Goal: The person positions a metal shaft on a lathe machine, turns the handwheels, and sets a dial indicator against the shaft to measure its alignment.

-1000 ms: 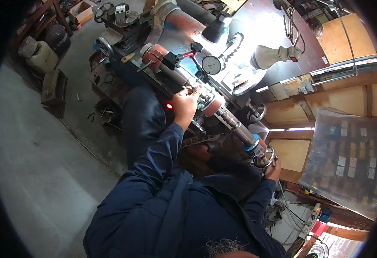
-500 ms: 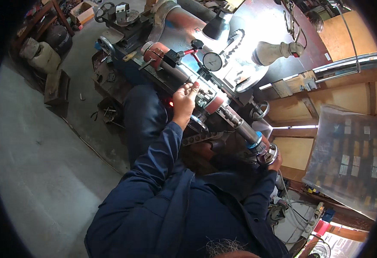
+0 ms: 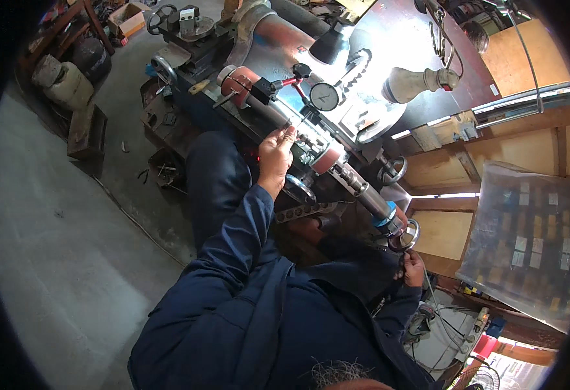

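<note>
While the left hand [image 3: 274, 159] is at the metal shaft [image 3: 267, 110], fingers bent, grip indeterminable | right hand [image 3: 414, 268]: partly curled, just beside handwheel [image 3: 417, 231], grip indeterminable | shaft: between reddish collars [image 3: 237, 86]

Your left arm [image 3: 230, 231] reaches up and forward, its dark blue sleeve ending near the wrist. Your left hand [image 3: 274, 158] has its thumb up and its fingers bent in. Your right arm [image 3: 397, 313] sits lower, off to your right. Your right hand [image 3: 414, 269] has curled fingers, well apart from the left one.
</note>
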